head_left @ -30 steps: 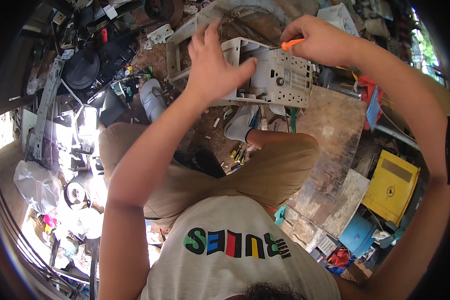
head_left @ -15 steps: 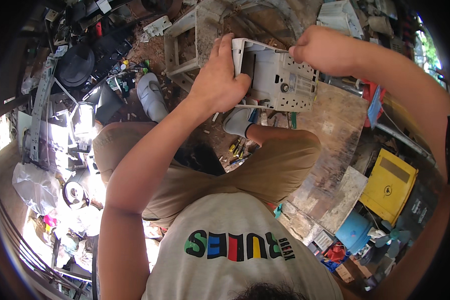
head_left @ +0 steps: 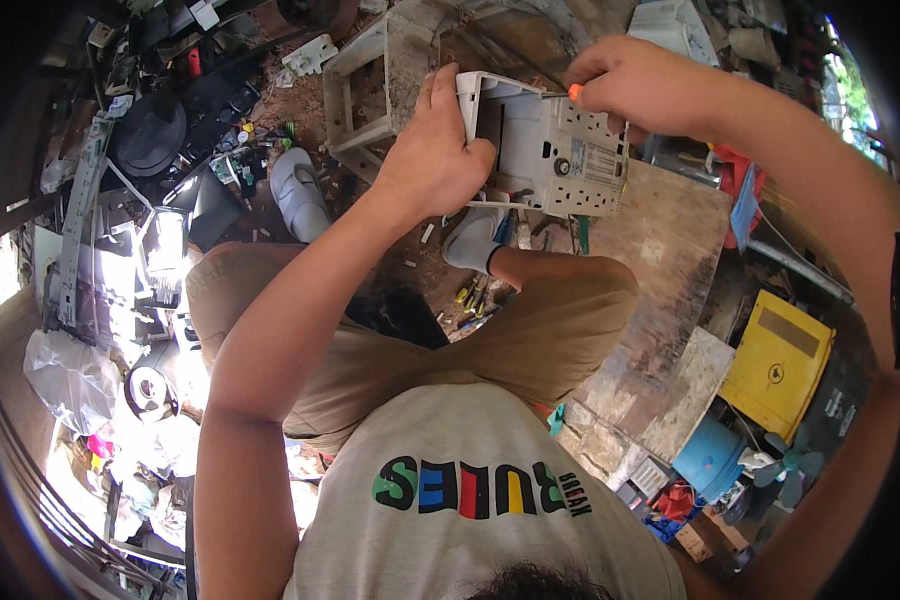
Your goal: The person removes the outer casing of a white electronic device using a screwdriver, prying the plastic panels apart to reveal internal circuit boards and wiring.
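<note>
A white plastic housing, open on its left side and with rows of slots on its right part, is tilted up over the floor ahead of me. My left hand is closed on its left rim, thumb on the near side and fingers on the far side. At the far edge of the housing my right hand is closed round a screwdriver. Only the orange front of its handle and a little of its thin shaft show; the shaft lies along the housing's far edge. My palm hides the rest of the handle.
Beyond the housing stands a dirty metal frame. A worn wooden board lies to the right, near a yellow case and a blue bucket. Pliers lie between my legs. Scrap electronics crowd the left.
My right hand has shifted slightly left and turned, so the orange of the screwdriver now shows. The housing has moved a little to the left, with my left hand still on its rim.
</note>
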